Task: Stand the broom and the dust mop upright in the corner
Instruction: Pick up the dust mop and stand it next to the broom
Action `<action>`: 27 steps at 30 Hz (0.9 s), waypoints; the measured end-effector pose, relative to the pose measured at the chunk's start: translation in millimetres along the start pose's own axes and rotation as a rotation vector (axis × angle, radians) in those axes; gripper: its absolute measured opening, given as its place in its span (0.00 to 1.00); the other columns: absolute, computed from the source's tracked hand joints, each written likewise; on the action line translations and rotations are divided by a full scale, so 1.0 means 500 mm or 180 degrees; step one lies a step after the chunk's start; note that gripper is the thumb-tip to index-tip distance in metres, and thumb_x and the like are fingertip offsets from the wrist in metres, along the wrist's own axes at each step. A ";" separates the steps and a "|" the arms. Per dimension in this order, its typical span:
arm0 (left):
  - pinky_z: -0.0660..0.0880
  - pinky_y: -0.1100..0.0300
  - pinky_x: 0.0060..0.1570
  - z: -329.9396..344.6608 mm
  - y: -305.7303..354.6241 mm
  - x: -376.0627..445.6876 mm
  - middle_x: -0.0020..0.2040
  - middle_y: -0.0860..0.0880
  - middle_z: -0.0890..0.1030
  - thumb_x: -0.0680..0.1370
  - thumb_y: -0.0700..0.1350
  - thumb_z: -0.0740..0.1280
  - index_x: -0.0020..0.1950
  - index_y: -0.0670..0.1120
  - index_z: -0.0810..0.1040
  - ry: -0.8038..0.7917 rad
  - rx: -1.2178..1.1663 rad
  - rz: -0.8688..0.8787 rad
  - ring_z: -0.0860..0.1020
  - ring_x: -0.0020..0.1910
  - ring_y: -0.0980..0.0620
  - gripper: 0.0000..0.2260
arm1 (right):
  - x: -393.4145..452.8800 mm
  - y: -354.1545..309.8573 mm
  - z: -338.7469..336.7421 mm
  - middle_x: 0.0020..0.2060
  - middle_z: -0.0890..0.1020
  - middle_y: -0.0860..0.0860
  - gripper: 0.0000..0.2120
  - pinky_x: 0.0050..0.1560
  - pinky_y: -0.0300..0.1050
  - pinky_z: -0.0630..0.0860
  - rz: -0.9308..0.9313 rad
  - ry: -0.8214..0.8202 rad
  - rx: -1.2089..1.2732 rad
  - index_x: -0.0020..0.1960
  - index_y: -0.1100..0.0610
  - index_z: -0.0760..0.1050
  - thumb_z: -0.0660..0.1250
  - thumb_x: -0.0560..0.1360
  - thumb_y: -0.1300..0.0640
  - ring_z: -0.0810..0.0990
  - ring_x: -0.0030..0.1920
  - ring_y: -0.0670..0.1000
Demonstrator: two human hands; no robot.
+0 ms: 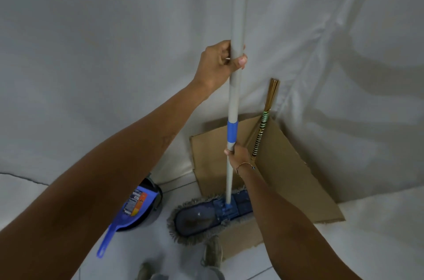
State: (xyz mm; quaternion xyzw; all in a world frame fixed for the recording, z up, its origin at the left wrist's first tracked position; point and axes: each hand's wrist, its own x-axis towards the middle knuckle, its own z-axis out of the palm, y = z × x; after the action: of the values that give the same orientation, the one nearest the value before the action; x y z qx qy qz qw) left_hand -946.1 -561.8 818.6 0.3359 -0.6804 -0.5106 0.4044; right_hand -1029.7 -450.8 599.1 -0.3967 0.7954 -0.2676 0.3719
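Note:
The dust mop has a long grey pole with a blue band and stands nearly upright. Its blue head with grey fringe rests flat on the floor by the corner. My left hand is wrapped around the pole high up. Lower down, just under the blue band, my right hand holds the same pole. The broom, with a striped black-and-gold handle and straw end pointing up, leans upright into the corner right of the mop, partly behind my right hand.
A flattened cardboard sheet leans in the corner behind both tools. A blue dustpan lies on the floor at the left. White cloth covers both walls. My shoes stand just before the mop head.

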 end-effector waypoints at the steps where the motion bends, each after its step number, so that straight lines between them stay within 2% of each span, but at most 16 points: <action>1: 0.80 0.49 0.55 0.013 -0.010 0.012 0.43 0.45 0.82 0.73 0.40 0.70 0.56 0.39 0.77 0.0019 0.0035 -0.0018 0.82 0.43 0.48 0.12 | 0.017 0.013 -0.009 0.53 0.80 0.63 0.14 0.50 0.46 0.73 0.0005 -0.0026 0.0011 0.60 0.65 0.70 0.64 0.76 0.62 0.79 0.54 0.61; 5: 0.79 0.46 0.57 0.056 -0.036 0.047 0.43 0.46 0.82 0.73 0.40 0.69 0.57 0.38 0.76 0.0045 0.0074 -0.0069 0.82 0.45 0.46 0.13 | 0.070 0.043 -0.043 0.53 0.80 0.64 0.14 0.52 0.47 0.73 0.0011 -0.0066 0.0041 0.60 0.66 0.70 0.63 0.76 0.63 0.78 0.54 0.61; 8: 0.78 0.45 0.57 0.082 -0.059 0.078 0.42 0.48 0.82 0.73 0.40 0.69 0.57 0.39 0.76 0.0183 0.0127 -0.0081 0.82 0.45 0.45 0.13 | 0.110 0.060 -0.050 0.52 0.81 0.63 0.14 0.55 0.52 0.76 -0.0041 -0.0084 -0.0012 0.60 0.64 0.70 0.64 0.76 0.61 0.79 0.54 0.61; 11: 0.79 0.48 0.57 0.108 -0.091 0.098 0.43 0.47 0.82 0.74 0.39 0.68 0.58 0.38 0.75 0.0182 0.0178 -0.0121 0.82 0.45 0.46 0.14 | 0.135 0.079 -0.040 0.50 0.82 0.62 0.14 0.50 0.48 0.76 -0.0031 0.0047 -0.0124 0.59 0.63 0.71 0.65 0.75 0.59 0.80 0.52 0.60; 15: 0.78 0.53 0.58 0.130 -0.130 0.113 0.46 0.45 0.82 0.73 0.37 0.69 0.58 0.37 0.75 0.0001 0.0226 -0.0226 0.82 0.48 0.47 0.14 | 0.170 0.109 -0.026 0.49 0.82 0.62 0.13 0.44 0.43 0.70 0.0016 0.0085 -0.0178 0.58 0.65 0.72 0.65 0.75 0.60 0.80 0.51 0.60; 17: 0.78 0.52 0.58 0.133 -0.154 0.121 0.47 0.45 0.82 0.73 0.38 0.69 0.58 0.38 0.75 -0.0032 0.0306 -0.0260 0.83 0.50 0.47 0.14 | 0.197 0.119 -0.014 0.49 0.81 0.63 0.13 0.44 0.45 0.71 0.0058 0.0037 -0.0129 0.57 0.66 0.72 0.65 0.75 0.61 0.79 0.51 0.61; 20: 0.78 0.51 0.58 0.125 -0.195 0.127 0.49 0.44 0.83 0.74 0.39 0.69 0.58 0.39 0.75 -0.0022 0.0398 -0.0362 0.83 0.52 0.47 0.13 | 0.229 0.132 0.012 0.50 0.80 0.64 0.14 0.50 0.50 0.75 0.0198 -0.0120 0.0041 0.58 0.66 0.71 0.65 0.75 0.63 0.79 0.52 0.62; 24: 0.78 0.52 0.59 0.121 -0.248 0.136 0.49 0.47 0.83 0.75 0.38 0.68 0.57 0.41 0.75 -0.0062 0.0503 -0.0557 0.82 0.53 0.49 0.12 | 0.271 0.148 0.055 0.49 0.82 0.64 0.13 0.46 0.45 0.73 0.0340 -0.0016 0.0056 0.57 0.66 0.72 0.66 0.74 0.63 0.80 0.51 0.62; 27: 0.77 0.52 0.60 0.117 -0.271 0.156 0.49 0.47 0.82 0.75 0.39 0.67 0.58 0.40 0.74 -0.0040 0.0495 -0.0672 0.82 0.53 0.49 0.12 | 0.291 0.151 0.076 0.49 0.82 0.64 0.13 0.46 0.46 0.74 0.0358 0.0114 0.0022 0.57 0.65 0.73 0.66 0.74 0.62 0.80 0.50 0.61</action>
State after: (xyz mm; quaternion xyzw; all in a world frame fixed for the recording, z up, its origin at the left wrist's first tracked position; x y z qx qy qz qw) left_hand -1027.1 -639.1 695.0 0.4328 -0.6813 -0.4981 0.3168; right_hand -1091.3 -535.6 467.4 -0.3452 0.8221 -0.2560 0.3734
